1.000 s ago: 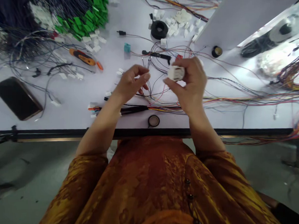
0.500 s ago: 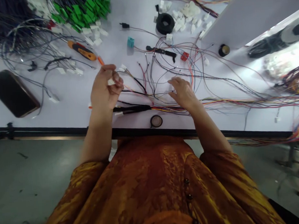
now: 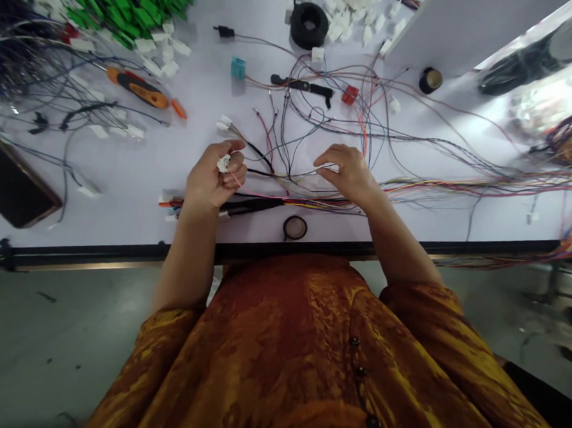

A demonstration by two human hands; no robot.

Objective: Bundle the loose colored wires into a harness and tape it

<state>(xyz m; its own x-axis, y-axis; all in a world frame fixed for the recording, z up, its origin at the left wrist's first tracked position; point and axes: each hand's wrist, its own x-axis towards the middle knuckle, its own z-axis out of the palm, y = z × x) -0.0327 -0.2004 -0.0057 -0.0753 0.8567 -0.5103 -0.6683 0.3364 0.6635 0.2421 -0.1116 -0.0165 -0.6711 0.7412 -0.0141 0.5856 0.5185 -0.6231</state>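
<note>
In my left hand [image 3: 217, 176] the fingers curl round a white connector [image 3: 224, 163], with a pink wire [image 3: 236, 180] running from it. My right hand [image 3: 348, 172] pinches a thin wire [image 3: 307, 173] between thumb and forefinger, to the right of the left hand. Below both hands lies a wire bundle wrapped in black tape [image 3: 261, 204], its coloured wires continuing to the right. A second white connector [image 3: 224, 122] on dark wires rests just above the left hand. Loose wire ends [image 3: 275, 112] fan out on the table between the hands.
A tape roll [image 3: 295, 227] lies near the table's front edge. Left are a phone [image 3: 18, 180] and an orange-black screwdriver [image 3: 143, 90]. Green connectors [image 3: 136, 14], a black tape roll [image 3: 308, 24], a folding knife [image 3: 303, 85] and a teal connector [image 3: 238, 68] lie farther back.
My left hand has turned and moved slightly right and down, bringing the white connector into clearer view. My right hand stays nearly in place, its pinch on the wire now plainer.
</note>
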